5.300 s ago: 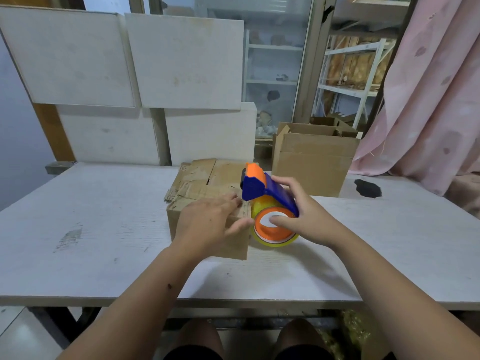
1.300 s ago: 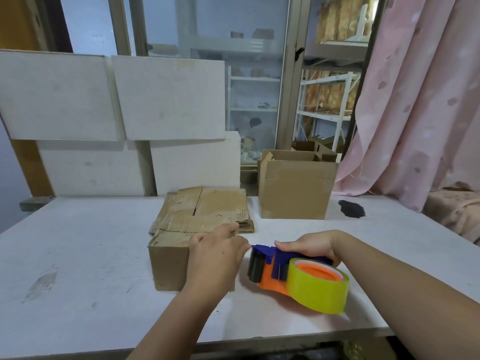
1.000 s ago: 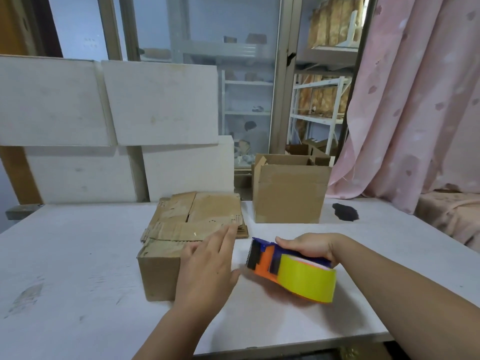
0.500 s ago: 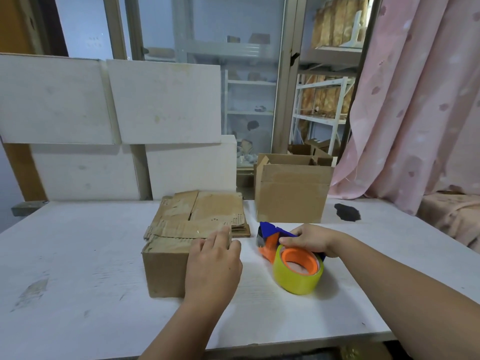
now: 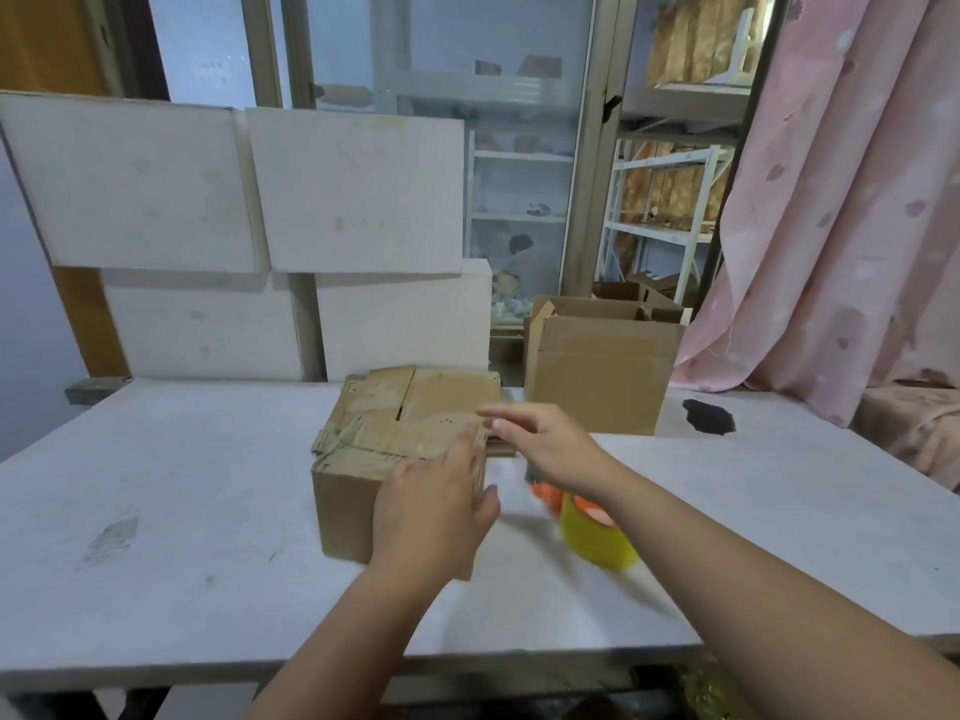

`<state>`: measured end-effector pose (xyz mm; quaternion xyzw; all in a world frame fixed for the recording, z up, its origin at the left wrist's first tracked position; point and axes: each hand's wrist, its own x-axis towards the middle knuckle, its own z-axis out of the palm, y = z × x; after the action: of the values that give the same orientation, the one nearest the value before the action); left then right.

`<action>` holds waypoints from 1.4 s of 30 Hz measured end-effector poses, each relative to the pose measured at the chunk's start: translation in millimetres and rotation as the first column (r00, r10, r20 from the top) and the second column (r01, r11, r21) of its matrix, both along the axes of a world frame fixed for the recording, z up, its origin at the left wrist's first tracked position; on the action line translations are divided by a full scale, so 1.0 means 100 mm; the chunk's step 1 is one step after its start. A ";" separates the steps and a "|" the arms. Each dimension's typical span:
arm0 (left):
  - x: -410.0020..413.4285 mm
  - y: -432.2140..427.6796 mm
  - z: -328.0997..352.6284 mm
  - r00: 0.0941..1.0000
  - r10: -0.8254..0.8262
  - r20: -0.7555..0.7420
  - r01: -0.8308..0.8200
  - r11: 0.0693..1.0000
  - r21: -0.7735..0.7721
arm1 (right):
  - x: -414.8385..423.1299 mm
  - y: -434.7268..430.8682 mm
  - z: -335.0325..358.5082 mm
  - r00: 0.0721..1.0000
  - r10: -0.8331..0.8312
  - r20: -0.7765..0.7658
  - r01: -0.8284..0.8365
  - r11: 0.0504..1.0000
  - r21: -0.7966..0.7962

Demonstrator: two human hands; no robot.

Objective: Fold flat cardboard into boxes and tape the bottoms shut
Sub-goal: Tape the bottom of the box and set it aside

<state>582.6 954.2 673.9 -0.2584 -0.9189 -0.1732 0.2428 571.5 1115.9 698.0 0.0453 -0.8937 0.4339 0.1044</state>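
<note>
I see a white table (image 5: 156, 485) carrying a closed cardboard box (image 5: 347, 509), an open box (image 5: 592, 392) and a tape dispenser (image 5: 597, 537).

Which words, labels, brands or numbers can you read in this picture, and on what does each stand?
No text can be read.
Near cardboard box: plain, no print shows.
Open box behind: plain too.
Tape dispenser: blurred, no label legible.
White wall panels: blank.
</note>
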 end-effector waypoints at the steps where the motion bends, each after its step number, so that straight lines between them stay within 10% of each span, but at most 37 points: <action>1: 0.03 -0.05 0.03 0.999 -0.002 0.049 0.000 0.999 0.041 | 0.02 -0.11 -0.06 0.997 0.068 0.043 -0.064 0.994 -0.085; 7: 0.05 -0.20 -0.04 0.996 -0.078 0.053 0.064 0.972 0.226 | 0.23 -0.38 -0.45 0.994 0.108 -0.017 -0.104 0.880 -0.464; 21: -0.10 -0.50 -0.24 0.939 -0.334 0.082 0.295 0.905 0.307 | 0.52 -0.33 -0.66 0.945 -0.128 -0.300 0.135 0.991 0.001; 30: -0.26 -0.44 -0.18 0.959 -0.272 0.081 0.257 0.952 0.165 | 0.47 -0.04 -0.42 0.893 -0.308 -0.328 0.306 0.950 -0.058; 33: -0.27 -0.41 -0.22 0.988 -0.149 -0.038 0.152 0.985 0.081 | 0.35 0.42 -0.16 0.847 -0.517 -0.121 0.531 0.825 0.192; 37: -0.22 -0.36 -0.28 0.981 -0.134 -0.142 0.139 0.990 0.029 | 0.36 0.76 -0.02 0.791 -0.475 0.386 0.333 0.863 0.380; 42: -0.13 -0.29 -0.31 0.968 -0.079 -0.238 0.111 0.986 0.125 | 0.32 0.87 -0.21 0.703 -0.540 0.463 0.300 0.815 0.495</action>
<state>569.1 925.0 642.9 -0.3034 -0.8565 -0.2160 0.3573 603.4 1202.9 677.0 -0.2801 -0.9334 0.2064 -0.0881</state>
